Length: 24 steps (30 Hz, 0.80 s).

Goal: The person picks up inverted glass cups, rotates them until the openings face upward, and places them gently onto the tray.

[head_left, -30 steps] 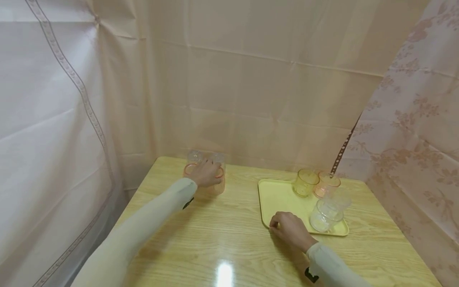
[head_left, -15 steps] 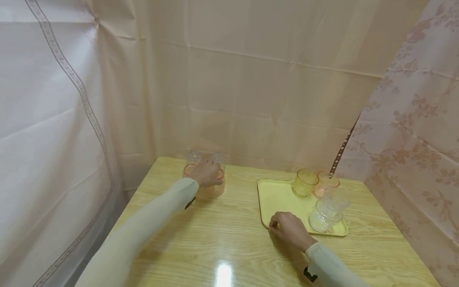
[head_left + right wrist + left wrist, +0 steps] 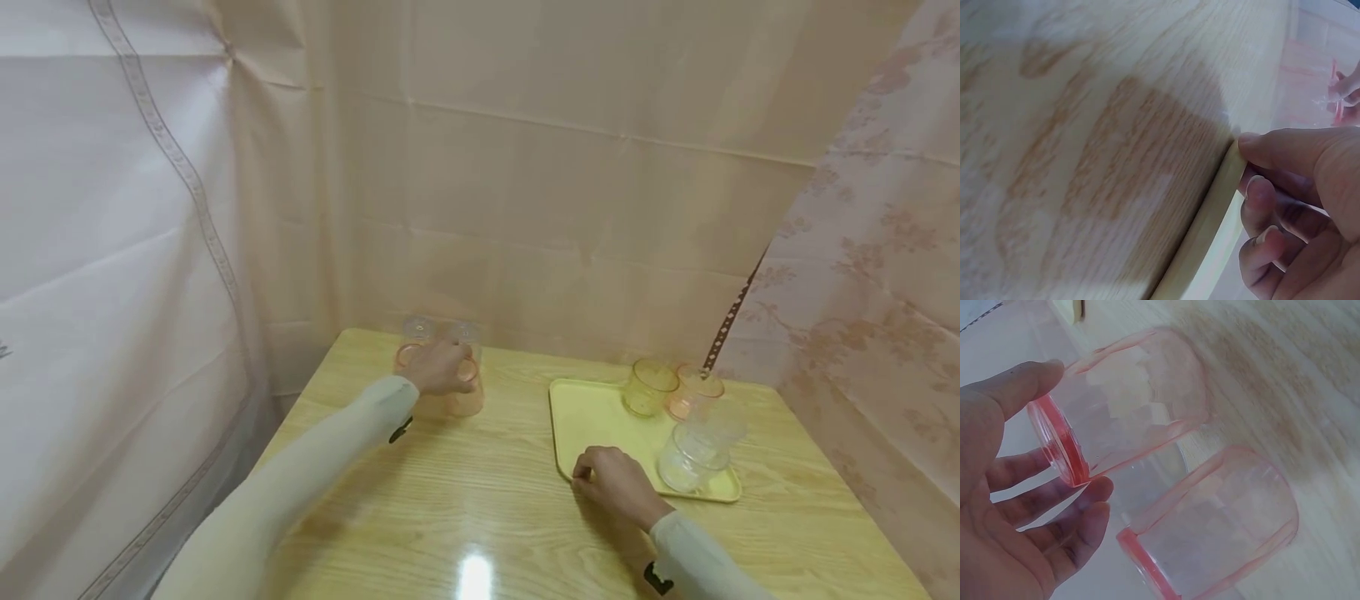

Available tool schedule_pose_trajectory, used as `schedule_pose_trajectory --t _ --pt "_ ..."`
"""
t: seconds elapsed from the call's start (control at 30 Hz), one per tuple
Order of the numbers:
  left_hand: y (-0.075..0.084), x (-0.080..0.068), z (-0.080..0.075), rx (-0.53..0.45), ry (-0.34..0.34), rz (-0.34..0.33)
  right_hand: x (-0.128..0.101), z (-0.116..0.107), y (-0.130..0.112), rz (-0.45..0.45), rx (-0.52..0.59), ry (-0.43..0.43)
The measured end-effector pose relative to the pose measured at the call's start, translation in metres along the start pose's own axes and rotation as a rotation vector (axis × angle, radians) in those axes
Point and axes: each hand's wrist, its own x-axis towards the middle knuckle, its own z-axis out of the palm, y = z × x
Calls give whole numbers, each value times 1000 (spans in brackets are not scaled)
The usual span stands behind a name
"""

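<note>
At the table's far left, my left hand [image 3: 445, 367] reaches over two upright pink cups. In the left wrist view its thumb and fingers [image 3: 1069, 434] grip the rim of one pink cup [image 3: 1141, 400]. The second pink cup [image 3: 1222, 525] stands right beside it, touching or nearly so. My right hand [image 3: 592, 477] pinches the near left corner of a pale yellow tray [image 3: 592, 412]. The thumb lies on the tray rim [image 3: 1213, 206] and the fingers [image 3: 1260, 194] curl on the inner side. A yellow cup [image 3: 647, 387], a pink cup [image 3: 696, 392] and a clear cup [image 3: 701, 446] stand on the tray's right side.
Two clear cups [image 3: 420, 329] stand behind the pink ones against the back curtain. Curtains close in the wooden table [image 3: 465, 500] at the back, left and right. A glare spot lies on the table near the front edge.
The head camera has shifted slightly. Both hands keep the same holds and have not visibly moved on the table.
</note>
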Motion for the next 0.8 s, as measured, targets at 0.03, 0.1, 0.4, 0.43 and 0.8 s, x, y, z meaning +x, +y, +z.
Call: schedule_pose_trajectory --t 0.03,0.1,0.4,0.43,0.8 --pt "1 -1 -1 -9 2 1 0 0 1 -1 -3 -2" --pt "2 -3 -2 -36 6 -3 0 1 3 -5 -8 0" --pt "3 -10 -6 -202 20 -24 1 3 2 16 4 -4" --pt "2 -10 -6 -225 25 -28 1 2 2 17 7 -3" --pt "-1 -19 5 -485 65 -86 1 1 3 21 6 -11"
